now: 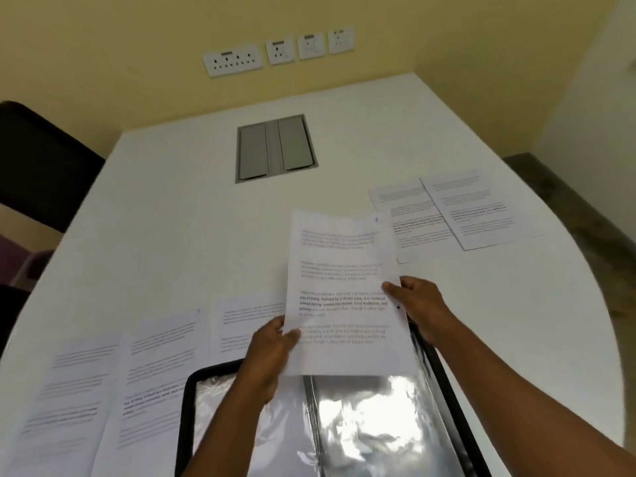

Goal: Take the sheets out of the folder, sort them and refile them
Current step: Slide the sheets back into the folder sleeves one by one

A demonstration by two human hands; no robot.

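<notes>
Sorting sheets above the open black-edged clear-sleeve folder (pixel 309 425)

Left hand (pixel 272 356) and right hand (pixel 418 306) pinch the thin, floppy white printed sheet (pixel 344 290) by its side edges; likely needs two-edge support.

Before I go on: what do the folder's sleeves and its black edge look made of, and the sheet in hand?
Folder sleeves: thin clear plastic film, judging by the glossy, crinkled glare. Black edge: looks like a matte plastic or fabric-bound cover; unclear which. Sheet held by left hand and right hand: matte white printed paper, slightly bowed.
</notes>
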